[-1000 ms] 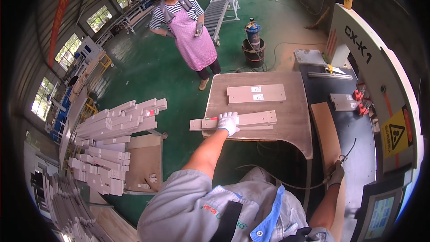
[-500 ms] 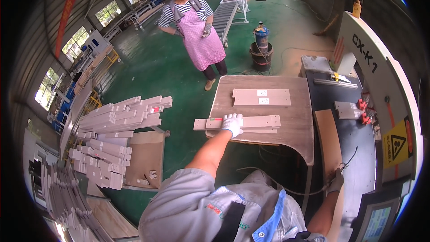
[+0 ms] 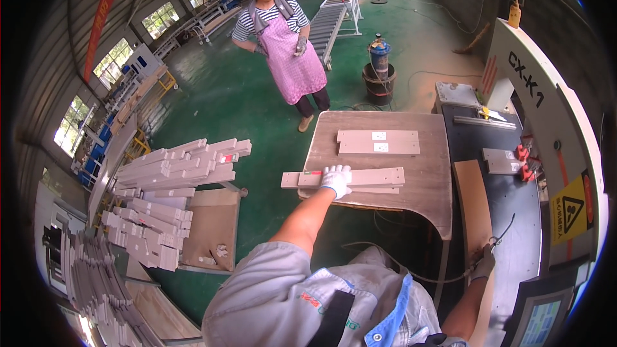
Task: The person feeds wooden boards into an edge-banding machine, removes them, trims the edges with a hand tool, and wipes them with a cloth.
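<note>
My left hand [image 3: 337,180], in a white glove, lies with fingers stretched across a small stack of pale grey-pink boards [image 3: 373,177] at the table's near edge. The boards are narrow, with small holes and a red-green label, and they overlap unevenly. At the lower right, my right hand [image 3: 482,262], in a dark glove, is closed around what looks like an air blow gun [image 3: 497,240]. Its thin nozzle points away from me, and a hose [image 3: 443,281] runs to it from the left. The hand itself partly hides the gun's body.
Two labelled boards [image 3: 378,142] lie farther back on the brown table [image 3: 321,148]. Board stacks [image 3: 173,167] stand at left. On the right is a machine [image 3: 536,83] with a dark bed, red clamps [image 3: 526,162] and a wooden strip [image 3: 472,202]. A person in a pink apron [image 3: 292,58] stands beyond.
The whole view has shifted slightly, so things appear a little farther right and lower. Both hands keep their places on the boards and at the blow gun.
</note>
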Demonstrator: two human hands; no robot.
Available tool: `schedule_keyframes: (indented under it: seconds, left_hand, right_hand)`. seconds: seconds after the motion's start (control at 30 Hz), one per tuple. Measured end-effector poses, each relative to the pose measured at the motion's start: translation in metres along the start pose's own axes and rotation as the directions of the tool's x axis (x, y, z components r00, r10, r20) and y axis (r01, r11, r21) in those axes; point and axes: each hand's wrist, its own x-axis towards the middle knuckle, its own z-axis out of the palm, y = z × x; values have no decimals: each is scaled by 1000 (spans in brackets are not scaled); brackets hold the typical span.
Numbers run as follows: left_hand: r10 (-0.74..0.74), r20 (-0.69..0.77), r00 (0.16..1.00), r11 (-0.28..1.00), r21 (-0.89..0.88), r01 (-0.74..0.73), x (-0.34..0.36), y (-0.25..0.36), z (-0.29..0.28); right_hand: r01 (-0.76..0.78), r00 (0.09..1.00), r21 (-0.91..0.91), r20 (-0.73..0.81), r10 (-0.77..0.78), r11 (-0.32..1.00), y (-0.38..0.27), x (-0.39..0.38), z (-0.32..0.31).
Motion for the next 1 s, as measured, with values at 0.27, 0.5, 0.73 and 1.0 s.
schedule_keyframes:
  seconds: [0.27,0.5,0.73,1.0]
  left_hand:
    - [-59,20,998,997,55,58,2,-23,5]
    - [12,4,1000,980,-199,-11,53,30,-16]
    - [435,-208,876,820,-310,-481,131,184,-11]
    - [710,-235,663,579,-340,-741,240,424,0]
  right_hand:
    - [-122,990,-114,-85,113,986,-53,-58,69]
    - [85,980,-6,-180,-85,996,-47,-36,26]
    - [-53,946,-391,-313,-79,919,-86,-39,-1]
    - [-109,941,-496,-330,-71,861,-88,-87,30]
